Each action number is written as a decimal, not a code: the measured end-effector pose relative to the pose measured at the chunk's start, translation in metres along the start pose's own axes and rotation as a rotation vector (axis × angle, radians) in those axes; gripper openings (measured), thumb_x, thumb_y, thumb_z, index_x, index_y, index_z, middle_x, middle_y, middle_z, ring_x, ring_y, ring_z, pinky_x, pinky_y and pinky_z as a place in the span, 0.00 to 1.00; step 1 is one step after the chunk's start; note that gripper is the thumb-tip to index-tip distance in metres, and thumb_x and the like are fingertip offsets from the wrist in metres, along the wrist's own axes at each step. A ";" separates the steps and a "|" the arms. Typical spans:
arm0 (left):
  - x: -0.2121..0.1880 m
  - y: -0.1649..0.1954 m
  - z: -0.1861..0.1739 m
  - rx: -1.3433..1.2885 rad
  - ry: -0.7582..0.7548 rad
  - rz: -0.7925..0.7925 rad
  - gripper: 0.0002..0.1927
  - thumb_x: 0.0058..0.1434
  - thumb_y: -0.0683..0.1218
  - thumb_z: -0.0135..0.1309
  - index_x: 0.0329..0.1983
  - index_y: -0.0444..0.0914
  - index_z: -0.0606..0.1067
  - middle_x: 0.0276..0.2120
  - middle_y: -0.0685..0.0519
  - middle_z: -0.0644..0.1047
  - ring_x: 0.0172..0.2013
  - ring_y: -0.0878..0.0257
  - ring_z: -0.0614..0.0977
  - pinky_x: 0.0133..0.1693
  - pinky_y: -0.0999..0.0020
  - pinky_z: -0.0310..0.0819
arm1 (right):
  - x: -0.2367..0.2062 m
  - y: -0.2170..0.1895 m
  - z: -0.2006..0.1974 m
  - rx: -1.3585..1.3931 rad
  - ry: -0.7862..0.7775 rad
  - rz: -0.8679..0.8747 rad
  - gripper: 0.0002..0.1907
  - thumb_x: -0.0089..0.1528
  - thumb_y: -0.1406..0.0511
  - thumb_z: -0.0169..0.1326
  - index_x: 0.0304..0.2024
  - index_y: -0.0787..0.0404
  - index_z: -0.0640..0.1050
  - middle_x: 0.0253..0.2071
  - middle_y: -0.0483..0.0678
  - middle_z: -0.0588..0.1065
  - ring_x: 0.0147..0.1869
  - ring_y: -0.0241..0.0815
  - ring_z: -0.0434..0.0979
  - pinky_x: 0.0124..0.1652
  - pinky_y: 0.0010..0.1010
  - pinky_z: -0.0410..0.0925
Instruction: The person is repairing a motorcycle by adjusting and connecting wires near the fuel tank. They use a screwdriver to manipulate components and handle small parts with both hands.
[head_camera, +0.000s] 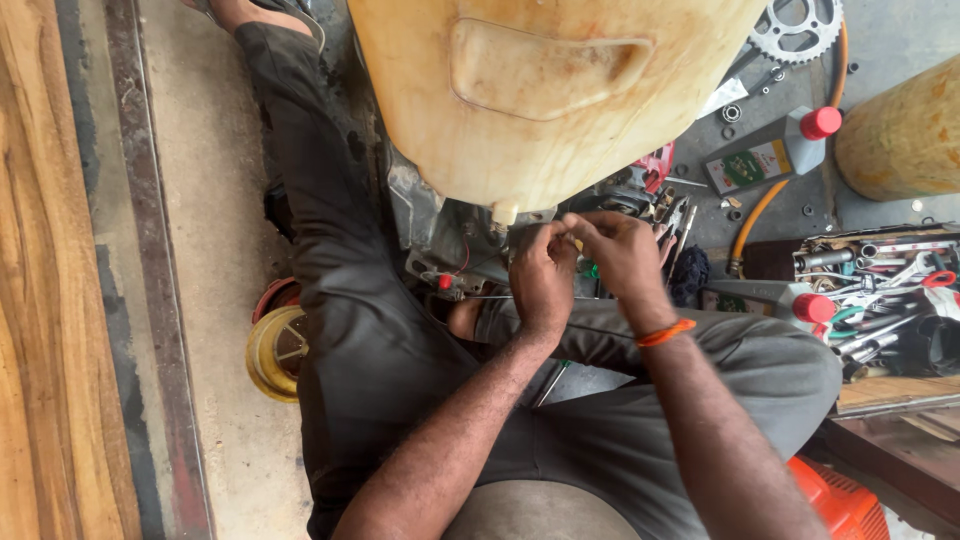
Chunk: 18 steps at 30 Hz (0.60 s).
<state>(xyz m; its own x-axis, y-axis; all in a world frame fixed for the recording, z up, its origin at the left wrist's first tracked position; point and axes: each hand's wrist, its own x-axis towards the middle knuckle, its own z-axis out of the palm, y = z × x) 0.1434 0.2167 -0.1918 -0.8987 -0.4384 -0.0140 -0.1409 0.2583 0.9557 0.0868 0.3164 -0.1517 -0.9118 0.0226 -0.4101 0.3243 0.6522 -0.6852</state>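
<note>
Small part pinched between left hand (543, 275) and right hand (620, 255) too tiny to identify; cream tank (540, 90) cut off at top edge.

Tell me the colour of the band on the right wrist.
Orange; the wrist band shows plainly in the head view, just below the right hand.

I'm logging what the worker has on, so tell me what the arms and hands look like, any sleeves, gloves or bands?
Both forearms are bare, with no sleeves showing and no gloves on either hand. The right hand has an orange band around its wrist. The left hand has nothing on its wrist, and no rings or watch can be made out. Below the arms, dark grey trousers show.
</note>
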 end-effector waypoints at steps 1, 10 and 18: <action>0.000 0.000 0.001 0.021 0.003 -0.009 0.06 0.65 0.41 0.56 0.43 0.34 0.77 0.34 0.48 0.80 0.36 0.56 0.83 0.38 0.61 0.76 | 0.000 -0.002 0.005 -0.031 0.041 0.000 0.15 0.64 0.57 0.62 0.46 0.60 0.85 0.37 0.49 0.83 0.36 0.34 0.81 0.35 0.25 0.73; -0.001 -0.004 0.007 0.032 0.091 -0.015 0.08 0.68 0.45 0.55 0.44 0.35 0.79 0.37 0.46 0.82 0.39 0.53 0.84 0.40 0.60 0.77 | -0.022 -0.003 0.036 0.136 0.354 -0.131 0.10 0.63 0.65 0.60 0.43 0.64 0.84 0.35 0.50 0.84 0.36 0.37 0.84 0.37 0.27 0.74; 0.002 -0.001 0.014 -0.202 0.168 -0.225 0.07 0.66 0.44 0.57 0.41 0.35 0.80 0.35 0.48 0.83 0.36 0.59 0.85 0.40 0.65 0.80 | -0.008 0.016 0.051 0.410 0.389 -0.081 0.09 0.63 0.67 0.61 0.42 0.67 0.84 0.34 0.47 0.83 0.35 0.33 0.80 0.36 0.25 0.73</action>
<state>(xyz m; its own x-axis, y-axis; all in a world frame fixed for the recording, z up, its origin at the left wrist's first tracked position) 0.1362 0.2281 -0.1974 -0.7710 -0.6050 -0.1989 -0.2280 -0.0295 0.9732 0.1119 0.2880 -0.1898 -0.9382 0.3129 -0.1479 0.2501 0.3177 -0.9146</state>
